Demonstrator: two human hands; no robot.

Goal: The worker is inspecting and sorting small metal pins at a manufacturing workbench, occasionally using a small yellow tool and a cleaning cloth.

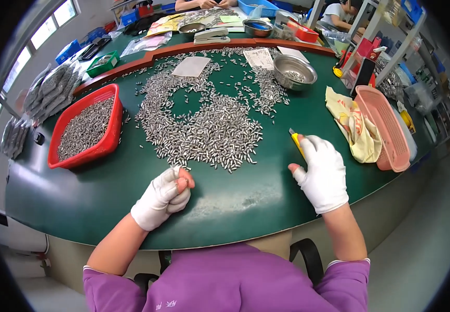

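My left hand (165, 197), in a white glove with bare fingertips, is closed in a pinch just in front of the pile. Something tiny and dark shows at its fingertips, too small to name. A yellow utility knife (299, 144) lies on the green table right of the pile, its blade end pointing away from me. The gloved fingers of my right hand (323, 174) rest against the knife's side, with the thumb spread apart from them. Many small silvery metal cylinders (212, 130) are heaped loosely across the middle of the table.
At the left stands a red basket (116, 117) full of the same pieces. A steel bowl (303, 70) sits at the back right. A pink basket (396, 135) and a yellowish cloth bag (357, 130) lie at the right edge. A brown ledge (183, 51) borders the far side.
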